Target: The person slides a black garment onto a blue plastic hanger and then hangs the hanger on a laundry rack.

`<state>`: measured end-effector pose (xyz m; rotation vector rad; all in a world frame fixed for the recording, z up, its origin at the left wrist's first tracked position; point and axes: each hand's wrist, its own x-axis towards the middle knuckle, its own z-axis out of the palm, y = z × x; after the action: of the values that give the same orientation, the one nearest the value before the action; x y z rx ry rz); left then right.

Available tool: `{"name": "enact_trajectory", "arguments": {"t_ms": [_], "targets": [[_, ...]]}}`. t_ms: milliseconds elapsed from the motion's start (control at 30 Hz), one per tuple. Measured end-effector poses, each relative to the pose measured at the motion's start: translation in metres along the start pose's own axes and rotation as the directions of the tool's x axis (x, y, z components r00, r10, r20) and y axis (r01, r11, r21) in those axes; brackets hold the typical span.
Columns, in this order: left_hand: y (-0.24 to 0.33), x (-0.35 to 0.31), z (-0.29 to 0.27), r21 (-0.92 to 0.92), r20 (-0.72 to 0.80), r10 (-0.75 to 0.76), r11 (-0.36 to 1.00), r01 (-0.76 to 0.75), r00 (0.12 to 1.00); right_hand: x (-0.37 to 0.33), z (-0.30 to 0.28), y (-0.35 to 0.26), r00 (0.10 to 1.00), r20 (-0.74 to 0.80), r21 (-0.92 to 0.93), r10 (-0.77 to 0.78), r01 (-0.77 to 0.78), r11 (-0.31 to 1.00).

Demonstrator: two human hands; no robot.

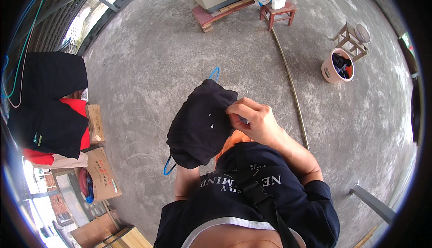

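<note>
Far L, dark clothes are hanging by the floor's L edge. Blue hanger is poking out at the lower-L corner & top edge of the blk garment. L forearm is showing below the garment's bottom edge; L hand is hiding behind the cloth, so can't tell its grip. Garment (small white marks near its middle) is lying just L of R hand, whose thumb & fingers are pinching its R edge. Far R, pink bucket is standing w/ dark cloth inside.
</note>
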<state>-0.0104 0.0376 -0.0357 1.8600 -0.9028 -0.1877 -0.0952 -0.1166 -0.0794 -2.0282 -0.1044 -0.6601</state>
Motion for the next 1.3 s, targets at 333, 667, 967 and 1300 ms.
{"name": "enact_trajectory", "arguments": {"t_ms": [333,667,967,1300], "targets": [[0.007,0.001,0.006,0.026,0.082,0.078,0.996,-0.081,0.994,0.001,-0.004,-0.005,1.000,-0.026,0.081,0.002,0.001,0.997],[0.019,-0.003,0.008,0.083,0.122,0.166,0.981,-0.177,0.979,0.009,0.006,-0.005,0.975,-0.040,-0.067,-0.219,0.216,0.974],[0.017,-0.004,0.000,0.095,0.071,0.173,0.979,-0.179,0.982,0.013,0.007,-0.010,0.971,-0.010,-0.166,-0.238,0.233,0.958],[0.014,0.004,0.000,0.075,0.049,0.253,0.964,-0.256,0.966,0.002,0.002,-0.012,0.999,0.007,0.134,-0.035,0.034,0.990]]}}
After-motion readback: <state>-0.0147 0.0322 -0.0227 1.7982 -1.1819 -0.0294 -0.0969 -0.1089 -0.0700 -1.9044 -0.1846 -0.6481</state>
